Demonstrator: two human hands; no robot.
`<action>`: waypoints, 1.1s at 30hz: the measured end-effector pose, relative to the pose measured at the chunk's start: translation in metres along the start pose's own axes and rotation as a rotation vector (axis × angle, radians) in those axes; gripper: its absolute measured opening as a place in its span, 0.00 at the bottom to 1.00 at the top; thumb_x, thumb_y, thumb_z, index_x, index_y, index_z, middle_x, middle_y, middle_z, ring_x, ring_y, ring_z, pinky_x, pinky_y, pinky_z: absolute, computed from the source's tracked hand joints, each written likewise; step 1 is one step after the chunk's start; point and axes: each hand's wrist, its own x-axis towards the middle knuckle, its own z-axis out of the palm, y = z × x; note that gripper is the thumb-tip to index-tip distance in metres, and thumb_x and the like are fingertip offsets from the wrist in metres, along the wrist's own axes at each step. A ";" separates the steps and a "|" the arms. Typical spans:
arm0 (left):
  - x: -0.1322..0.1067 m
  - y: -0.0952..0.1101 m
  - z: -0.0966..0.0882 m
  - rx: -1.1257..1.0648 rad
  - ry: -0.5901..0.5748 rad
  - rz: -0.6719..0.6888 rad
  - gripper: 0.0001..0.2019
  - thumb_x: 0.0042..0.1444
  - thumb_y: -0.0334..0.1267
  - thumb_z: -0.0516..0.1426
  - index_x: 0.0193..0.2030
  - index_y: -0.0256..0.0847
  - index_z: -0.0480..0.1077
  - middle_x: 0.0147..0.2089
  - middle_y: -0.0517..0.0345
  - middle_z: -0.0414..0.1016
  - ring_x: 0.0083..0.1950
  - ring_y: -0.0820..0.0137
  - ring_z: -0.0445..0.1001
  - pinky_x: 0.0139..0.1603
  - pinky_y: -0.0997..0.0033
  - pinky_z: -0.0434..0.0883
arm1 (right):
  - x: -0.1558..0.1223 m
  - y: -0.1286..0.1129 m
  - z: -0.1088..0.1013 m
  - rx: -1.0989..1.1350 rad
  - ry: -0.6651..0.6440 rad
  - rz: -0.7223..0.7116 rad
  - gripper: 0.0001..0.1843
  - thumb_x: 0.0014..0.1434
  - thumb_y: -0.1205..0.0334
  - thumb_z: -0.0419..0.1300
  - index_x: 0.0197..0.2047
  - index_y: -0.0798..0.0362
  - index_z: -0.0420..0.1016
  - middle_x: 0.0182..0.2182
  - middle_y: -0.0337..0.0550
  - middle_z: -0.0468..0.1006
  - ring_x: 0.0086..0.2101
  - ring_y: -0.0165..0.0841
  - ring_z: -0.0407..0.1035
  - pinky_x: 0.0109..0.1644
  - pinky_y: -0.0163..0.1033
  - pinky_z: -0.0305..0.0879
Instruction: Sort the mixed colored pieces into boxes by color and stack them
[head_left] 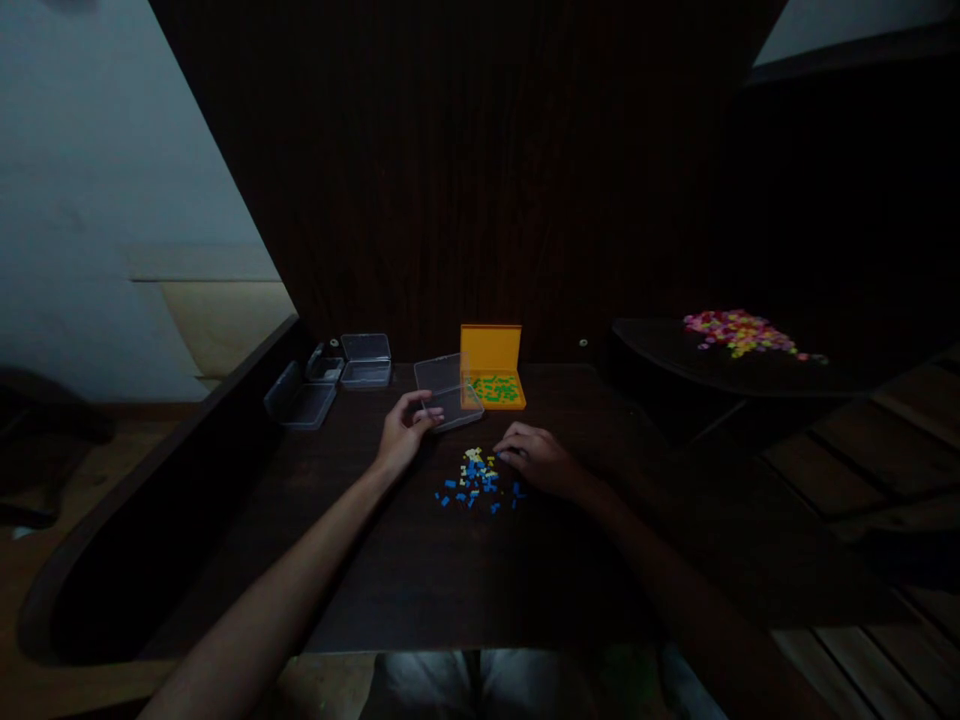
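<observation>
My left hand [405,430] grips the near left side of a clear plastic box [457,408], thumb over its edge. The box's hinged lid stands raised at the back, and I see no pieces in it. My right hand [538,458] is at the right side of a loose pile of small blue and yellow toy bricks [472,482]. Its fingers are pinched together, with a bit of blue brick showing at the fingertips. Right behind the clear box, a yellow box [491,345] stands with its lid up and green bricks [495,388] inside.
Several clear lidded boxes [366,372] stand open at the back left of the dark wooden table [420,590]. A raised side panel [180,480] borders the left. On a dark shelf [660,355] to the right lies a heap of pink, yellow and orange pieces [742,333].
</observation>
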 end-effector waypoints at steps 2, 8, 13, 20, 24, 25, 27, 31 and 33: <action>0.001 0.001 0.000 -0.014 0.026 0.000 0.26 0.39 0.33 0.65 0.49 0.40 0.69 0.38 0.57 0.79 0.43 0.64 0.80 0.49 0.63 0.74 | 0.000 -0.001 -0.001 0.017 0.004 0.005 0.09 0.61 0.67 0.58 0.40 0.51 0.81 0.37 0.44 0.77 0.37 0.33 0.72 0.43 0.38 0.67; 0.005 0.000 -0.003 -0.118 0.085 0.040 0.23 0.39 0.29 0.61 0.47 0.40 0.71 0.45 0.58 0.73 0.38 0.71 0.79 0.44 0.64 0.77 | -0.001 -0.003 -0.010 0.116 -0.093 0.070 0.09 0.60 0.65 0.60 0.38 0.53 0.82 0.34 0.43 0.76 0.31 0.30 0.69 0.36 0.34 0.65; 0.008 -0.005 -0.002 -0.166 0.107 -0.052 0.23 0.41 0.26 0.62 0.48 0.41 0.71 0.49 0.56 0.72 0.36 0.72 0.78 0.43 0.65 0.79 | -0.003 -0.001 -0.014 0.148 -0.130 0.071 0.10 0.59 0.64 0.60 0.41 0.53 0.82 0.34 0.43 0.76 0.29 0.28 0.66 0.35 0.34 0.63; 0.010 -0.012 -0.003 -0.176 -0.012 -0.012 0.27 0.45 0.30 0.66 0.54 0.42 0.68 0.52 0.52 0.74 0.41 0.69 0.79 0.52 0.57 0.76 | -0.004 0.003 -0.012 0.162 -0.135 0.078 0.10 0.57 0.64 0.62 0.41 0.54 0.82 0.34 0.42 0.76 0.28 0.27 0.65 0.33 0.33 0.62; 0.011 -0.013 -0.005 -0.138 -0.084 0.028 0.31 0.46 0.35 0.67 0.58 0.44 0.64 0.54 0.50 0.73 0.41 0.67 0.80 0.54 0.53 0.74 | -0.004 0.000 -0.011 0.153 -0.118 0.080 0.09 0.57 0.65 0.62 0.40 0.54 0.82 0.34 0.43 0.76 0.28 0.27 0.65 0.34 0.33 0.63; 0.010 -0.013 -0.005 -0.130 -0.095 0.038 0.32 0.46 0.35 0.67 0.58 0.44 0.64 0.55 0.50 0.73 0.41 0.67 0.80 0.55 0.53 0.74 | -0.004 -0.001 -0.011 0.152 -0.115 0.080 0.08 0.57 0.65 0.62 0.39 0.54 0.82 0.34 0.43 0.76 0.28 0.27 0.65 0.34 0.33 0.63; 0.010 -0.013 -0.005 -0.117 -0.111 0.055 0.32 0.46 0.36 0.68 0.58 0.44 0.64 0.56 0.49 0.72 0.41 0.67 0.80 0.56 0.54 0.73 | -0.004 -0.003 -0.013 0.152 -0.114 0.078 0.08 0.58 0.65 0.61 0.39 0.54 0.82 0.34 0.43 0.76 0.29 0.28 0.66 0.34 0.34 0.63; 0.009 -0.012 -0.004 -0.100 -0.128 0.067 0.32 0.45 0.36 0.68 0.58 0.44 0.64 0.56 0.50 0.72 0.41 0.69 0.79 0.57 0.55 0.72 | -0.006 -0.005 -0.018 0.146 -0.133 0.076 0.07 0.58 0.64 0.61 0.37 0.53 0.81 0.32 0.42 0.75 0.29 0.28 0.66 0.34 0.33 0.63; 0.008 -0.012 -0.004 -0.098 -0.132 0.067 0.32 0.45 0.36 0.68 0.58 0.44 0.64 0.56 0.50 0.72 0.42 0.68 0.79 0.57 0.55 0.72 | -0.006 -0.004 -0.020 0.141 -0.146 0.075 0.06 0.58 0.65 0.61 0.35 0.53 0.81 0.31 0.41 0.75 0.29 0.28 0.66 0.34 0.33 0.63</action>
